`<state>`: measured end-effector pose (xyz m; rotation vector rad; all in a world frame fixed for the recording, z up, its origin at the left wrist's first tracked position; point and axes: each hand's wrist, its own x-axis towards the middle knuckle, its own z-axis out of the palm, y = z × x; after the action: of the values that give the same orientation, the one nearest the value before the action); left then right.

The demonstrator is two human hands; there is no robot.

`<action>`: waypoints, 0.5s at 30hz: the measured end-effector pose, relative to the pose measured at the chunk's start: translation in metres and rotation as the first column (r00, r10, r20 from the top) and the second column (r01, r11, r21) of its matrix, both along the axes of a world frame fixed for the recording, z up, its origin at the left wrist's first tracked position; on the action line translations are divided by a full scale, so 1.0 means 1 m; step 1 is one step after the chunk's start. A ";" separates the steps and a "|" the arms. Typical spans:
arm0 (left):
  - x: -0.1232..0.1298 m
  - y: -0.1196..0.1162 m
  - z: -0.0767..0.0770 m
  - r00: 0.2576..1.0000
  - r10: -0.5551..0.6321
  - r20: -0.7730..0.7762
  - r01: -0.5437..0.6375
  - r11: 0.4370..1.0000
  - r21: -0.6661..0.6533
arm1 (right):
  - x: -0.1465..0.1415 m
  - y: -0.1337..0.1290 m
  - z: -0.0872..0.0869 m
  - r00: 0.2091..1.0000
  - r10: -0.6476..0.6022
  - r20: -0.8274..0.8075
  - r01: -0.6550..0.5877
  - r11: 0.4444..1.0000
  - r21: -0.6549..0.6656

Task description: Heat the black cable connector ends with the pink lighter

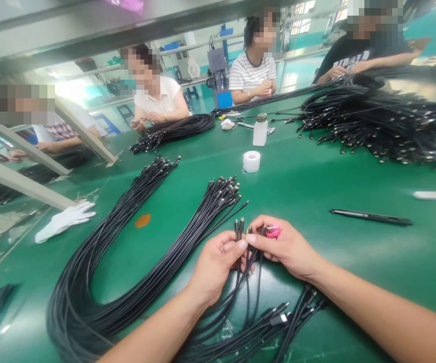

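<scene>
Gripped black cables (238,272) near connectors (241,223) with left hand (218,257) and right hand (286,247) | held them over green counter (297,191) | saw capped white bottle (260,133) beyond tape roll (252,162), could not tell contents

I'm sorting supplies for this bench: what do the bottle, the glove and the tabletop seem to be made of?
Bottle: probably plastic, milky white, with a darker cap.
Glove: likely thin fabric, matte white with soft creases.
Tabletop: smooth green sheet, perhaps rubber or vinyl, with glossy reflections.
</scene>
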<state>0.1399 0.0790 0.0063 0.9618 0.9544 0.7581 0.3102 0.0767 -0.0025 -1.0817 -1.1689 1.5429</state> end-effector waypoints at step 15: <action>-0.001 -0.002 -0.004 0.995 -0.031 -0.099 0.039 0.996 0.077 | 0.001 0.002 -0.004 0.999 -0.035 0.033 0.034 0.999 0.031</action>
<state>0.1392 0.0770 0.0027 1.0903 0.9961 0.7289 0.3112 0.0788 -0.0067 -1.1059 -1.1869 1.4810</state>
